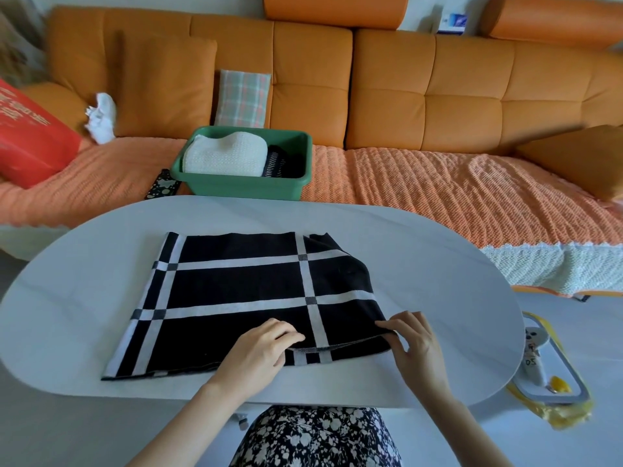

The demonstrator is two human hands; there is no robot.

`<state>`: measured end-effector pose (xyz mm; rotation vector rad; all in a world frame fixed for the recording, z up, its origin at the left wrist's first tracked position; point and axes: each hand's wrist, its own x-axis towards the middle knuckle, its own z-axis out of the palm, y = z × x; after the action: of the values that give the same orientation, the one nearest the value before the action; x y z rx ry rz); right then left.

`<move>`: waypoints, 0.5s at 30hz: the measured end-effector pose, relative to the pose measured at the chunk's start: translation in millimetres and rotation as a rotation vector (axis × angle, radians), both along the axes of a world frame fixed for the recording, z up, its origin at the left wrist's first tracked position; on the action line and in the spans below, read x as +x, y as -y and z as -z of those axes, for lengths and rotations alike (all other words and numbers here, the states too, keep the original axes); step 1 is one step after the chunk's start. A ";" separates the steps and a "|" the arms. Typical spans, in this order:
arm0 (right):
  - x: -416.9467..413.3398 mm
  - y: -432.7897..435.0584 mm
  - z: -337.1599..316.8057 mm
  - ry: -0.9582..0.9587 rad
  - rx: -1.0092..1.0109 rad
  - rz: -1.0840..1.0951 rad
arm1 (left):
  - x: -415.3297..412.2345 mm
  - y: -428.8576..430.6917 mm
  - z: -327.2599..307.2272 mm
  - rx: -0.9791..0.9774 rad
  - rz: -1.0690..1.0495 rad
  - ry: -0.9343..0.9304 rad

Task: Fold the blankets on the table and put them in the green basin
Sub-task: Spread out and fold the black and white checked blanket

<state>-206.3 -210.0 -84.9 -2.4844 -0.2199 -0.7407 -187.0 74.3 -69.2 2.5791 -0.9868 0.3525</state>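
A black blanket with white grid stripes lies folded flat on the white oval table. My left hand pinches the near hem of its top layer close to the middle. My right hand pinches the same hem at the blanket's near right corner. The green basin stands on the sofa beyond the table's far edge. Inside it lie a folded cream blanket and a dark striped one.
An orange sofa with a ribbed orange cover runs behind the table. On it are a red bag, a white cloth, a plaid cushion and a dark patterned item. A yellow-rimmed tray sits low at right.
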 end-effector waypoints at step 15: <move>-12.5 23.5 10.3 -0.025 -0.258 -0.161 | -17.4 -10.0 12.7 -0.058 0.006 -0.047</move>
<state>-218.9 -233.5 -95.2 -2.6751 -0.5293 -0.6483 -204.4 84.3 -81.8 2.5203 -0.9531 0.3128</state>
